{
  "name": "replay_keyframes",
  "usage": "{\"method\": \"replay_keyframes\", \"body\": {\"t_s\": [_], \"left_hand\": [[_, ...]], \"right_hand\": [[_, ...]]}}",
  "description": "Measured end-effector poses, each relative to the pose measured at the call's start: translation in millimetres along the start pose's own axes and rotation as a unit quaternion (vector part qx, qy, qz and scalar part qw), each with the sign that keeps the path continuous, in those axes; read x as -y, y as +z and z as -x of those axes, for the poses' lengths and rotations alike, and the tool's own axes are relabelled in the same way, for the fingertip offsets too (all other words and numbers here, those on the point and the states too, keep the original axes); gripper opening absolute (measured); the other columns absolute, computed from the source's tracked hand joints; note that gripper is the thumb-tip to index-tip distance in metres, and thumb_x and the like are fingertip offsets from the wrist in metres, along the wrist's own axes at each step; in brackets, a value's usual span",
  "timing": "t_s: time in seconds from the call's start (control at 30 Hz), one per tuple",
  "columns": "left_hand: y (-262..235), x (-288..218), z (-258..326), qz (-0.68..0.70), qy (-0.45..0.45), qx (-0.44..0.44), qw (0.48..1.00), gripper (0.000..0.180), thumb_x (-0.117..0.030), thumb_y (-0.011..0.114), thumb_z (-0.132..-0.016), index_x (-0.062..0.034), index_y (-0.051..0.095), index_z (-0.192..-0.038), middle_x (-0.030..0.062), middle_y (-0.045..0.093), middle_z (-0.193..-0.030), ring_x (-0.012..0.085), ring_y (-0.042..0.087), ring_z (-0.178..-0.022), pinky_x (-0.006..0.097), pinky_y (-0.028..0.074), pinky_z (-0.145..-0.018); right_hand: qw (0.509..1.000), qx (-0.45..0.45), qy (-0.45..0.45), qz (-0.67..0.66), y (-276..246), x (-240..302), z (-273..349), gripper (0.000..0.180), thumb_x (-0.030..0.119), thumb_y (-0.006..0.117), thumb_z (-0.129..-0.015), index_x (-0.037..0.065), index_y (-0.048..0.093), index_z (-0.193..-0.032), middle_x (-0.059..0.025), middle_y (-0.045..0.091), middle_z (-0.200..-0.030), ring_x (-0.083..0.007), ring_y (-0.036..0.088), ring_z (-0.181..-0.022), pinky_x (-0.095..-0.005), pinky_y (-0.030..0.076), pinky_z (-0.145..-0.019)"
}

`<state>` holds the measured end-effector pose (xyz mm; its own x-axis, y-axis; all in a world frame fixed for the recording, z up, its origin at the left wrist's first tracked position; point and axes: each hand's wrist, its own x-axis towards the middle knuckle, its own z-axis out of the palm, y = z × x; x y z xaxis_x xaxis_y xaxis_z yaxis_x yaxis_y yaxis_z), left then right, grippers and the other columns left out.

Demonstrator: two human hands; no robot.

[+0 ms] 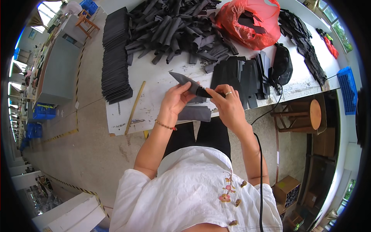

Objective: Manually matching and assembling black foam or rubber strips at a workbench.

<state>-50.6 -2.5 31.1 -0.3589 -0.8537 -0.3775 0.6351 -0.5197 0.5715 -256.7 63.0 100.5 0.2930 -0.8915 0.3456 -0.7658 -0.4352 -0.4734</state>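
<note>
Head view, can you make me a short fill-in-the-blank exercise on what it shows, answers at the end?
1. The left hand holds a dark piece, and that wrist wears a beaded ____.
2. A finger of the right hand wears a ____.
3. The plastic bag on the worktable is coloured ____.
4. The thin stick lies to the ____ of both hands.

Missing words: bracelet; ring; red; left.

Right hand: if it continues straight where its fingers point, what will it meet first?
The right hand would probably meet the dark piece at its fingertips, then the left hand; depth is unclear.
</note>
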Motion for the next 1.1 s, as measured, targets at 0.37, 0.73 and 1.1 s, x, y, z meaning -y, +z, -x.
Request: {"method": "replay_keyframes", "body": {"t_s": [0.37,0.73,1.1], "left_hand": [[2.2,-1.2,0.7,0.018,-0.020,0.001,1.000,0.024,-0.008,0.056,-0.095,0.0062,0.056,-0.115,0.0211,0.064,-0.113,0.0272,0.065,-0.104,0.038,0.057,-0.090],[10.8,-6.7,11.3,-0.019,-0.005,0.067,0.998,0.037,-0.010,0.058,-0.095,0.0047,0.047,-0.128,0.0213,0.060,-0.121,0.0290,0.064,-0.108,0.041,0.056,-0.093],[52.1,13.1,35.1,-0.054,0.214,-0.011,0.975,0.040,-0.007,0.064,-0.091,0.0020,0.050,-0.127,0.0159,0.064,-0.113,0.0228,0.064,-0.104,0.034,0.052,-0.092]], "right_hand": [[1.000,0.004,-0.004,0.011,-6.6,4.5,0.0,0.038,0.003,0.066,-0.081,0.010,0.066,-0.118,-0.0072,0.056,-0.099,-0.0249,0.055,-0.093,-0.0358,0.041,-0.080],[0.992,-0.024,-0.059,0.110,-9.4,1.5,-5.8,0.034,0.007,0.065,-0.081,0.012,0.067,-0.114,-0.0062,0.055,-0.100,-0.0244,0.053,-0.092,-0.0369,0.041,-0.079],[0.995,-0.103,-0.011,-0.011,35.2,25.3,2.2,0.053,0.005,0.071,-0.079,0.003,0.052,-0.128,-0.0163,0.053,-0.112,-0.0348,0.054,-0.099,-0.0436,0.045,-0.084]]}}
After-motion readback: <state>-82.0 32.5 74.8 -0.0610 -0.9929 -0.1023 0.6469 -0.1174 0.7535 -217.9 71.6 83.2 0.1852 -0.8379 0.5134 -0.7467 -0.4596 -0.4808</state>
